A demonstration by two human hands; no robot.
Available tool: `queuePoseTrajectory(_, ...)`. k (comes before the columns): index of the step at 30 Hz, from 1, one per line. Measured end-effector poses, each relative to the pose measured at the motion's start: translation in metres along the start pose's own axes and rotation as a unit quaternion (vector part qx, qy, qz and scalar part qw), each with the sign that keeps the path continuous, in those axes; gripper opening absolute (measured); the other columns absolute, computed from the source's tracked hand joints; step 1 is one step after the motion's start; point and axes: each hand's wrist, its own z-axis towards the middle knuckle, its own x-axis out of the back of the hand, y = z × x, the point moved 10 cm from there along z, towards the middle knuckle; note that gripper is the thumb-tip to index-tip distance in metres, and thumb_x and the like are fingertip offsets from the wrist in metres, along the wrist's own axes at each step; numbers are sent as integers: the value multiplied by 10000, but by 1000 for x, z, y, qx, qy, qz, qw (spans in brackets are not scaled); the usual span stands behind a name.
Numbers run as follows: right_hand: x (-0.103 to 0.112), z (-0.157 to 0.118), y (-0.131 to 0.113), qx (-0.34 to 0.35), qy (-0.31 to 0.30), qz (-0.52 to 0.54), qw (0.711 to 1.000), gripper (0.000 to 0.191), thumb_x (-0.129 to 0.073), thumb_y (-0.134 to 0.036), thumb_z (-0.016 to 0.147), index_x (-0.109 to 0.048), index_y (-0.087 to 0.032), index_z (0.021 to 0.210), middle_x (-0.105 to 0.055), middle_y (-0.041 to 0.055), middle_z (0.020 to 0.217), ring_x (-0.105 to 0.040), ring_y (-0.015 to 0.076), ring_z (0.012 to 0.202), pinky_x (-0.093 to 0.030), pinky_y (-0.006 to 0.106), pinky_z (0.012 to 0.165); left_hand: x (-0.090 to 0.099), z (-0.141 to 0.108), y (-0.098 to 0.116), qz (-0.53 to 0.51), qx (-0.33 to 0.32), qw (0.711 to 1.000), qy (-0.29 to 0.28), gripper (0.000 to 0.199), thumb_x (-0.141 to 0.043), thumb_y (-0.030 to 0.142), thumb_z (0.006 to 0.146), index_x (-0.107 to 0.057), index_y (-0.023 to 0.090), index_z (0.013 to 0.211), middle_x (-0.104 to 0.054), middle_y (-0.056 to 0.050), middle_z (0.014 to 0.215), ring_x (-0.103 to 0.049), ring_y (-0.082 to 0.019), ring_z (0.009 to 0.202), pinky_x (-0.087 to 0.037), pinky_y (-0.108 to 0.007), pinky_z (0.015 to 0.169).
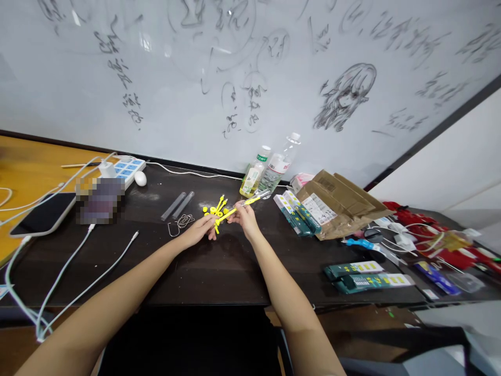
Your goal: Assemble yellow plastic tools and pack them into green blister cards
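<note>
Whiteboard (164, 94), scribbled — dark tabletop (235, 277) below — pale wall (462, 136).

The left hand (201, 230) and right hand (246, 216) are bare, with slim fingers. The left arm (117, 290) and right arm (287, 290) are bare too, slender at the wrists and broader below. Black fabric or a seat, unclear which, fills the space between.
</note>
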Motion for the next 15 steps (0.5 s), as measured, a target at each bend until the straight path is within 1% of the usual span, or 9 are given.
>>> queuePoseTrajectory(2, 0, 0, 0, 0, 1, -2, 1000, 381, -647, -505, 736, -418, -221, 844, -567, -78, 521, -585, 107, 430, -519, 224, 439, -1, -1, 1, 7, -4, 1000, -1, 489, -525, 559, 818, -516, 131, 1055, -452, 81, 488, -521, -110, 504, -433, -276, 608)
queuePoseTrajectory(5, 0, 0, -2, 0, -1, -10, 1000, 381, -645, -507, 734, -416, -221, 840, -577, -74, 534, -586, 106, 430, -521, 226, 441, -2, -1, -1, 5, 9, 1000, 0, 448, -572, 505, 800, -503, 145, 1058, -418, 101, 507, -460, -78, 469, -438, -267, 588)
queuePoseTrajectory(8, 0, -1, -3, 1, -4, -9, 1000, 367, -634, -494, 741, -403, -227, 844, -573, -78, 531, -601, 114, 448, -534, 238, 465, 3, 0, -7, 18, 23, 999, 23, 386, -611, 462, 776, -480, 172, 994, -468, 92, 564, -450, -59, 464, -442, -256, 577)
queuePoseTrajectory(11, -1, -1, -3, 4, -11, 5, 1000, 335, -622, -456, 750, -391, -233, 843, -573, -81, 530, -625, 125, 490, -547, 251, 498, 9, 2, -10, 37, 16, 998, 43, 350, -658, 425, 729, -460, 181, 883, -499, 75, 616, -467, -56, 487, -410, -227, 541)
queuePoseTrajectory(13, -2, -1, -2, 0, -16, 15, 1000, 306, -613, -422, 751, -390, -232, 839, -583, -78, 537, -631, 127, 504, -547, 252, 504, 9, 3, -8, 48, 5, 998, 41, 329, -651, 414, 729, -484, 173, 878, -503, 61, 640, -467, -61, 502, -389, -221, 526)
queuePoseTrajectory(15, -3, -1, 0, -6, -18, 25, 1000, 283, -607, -392, 745, -394, -231, 838, -598, -74, 550, -628, 125, 504, -542, 247, 497, 9, 3, -6, 70, -5, 997, 38, 310, -614, 415, 758, -529, 157, 908, -506, 46, 653, -468, -72, 522, -387, -229, 538)
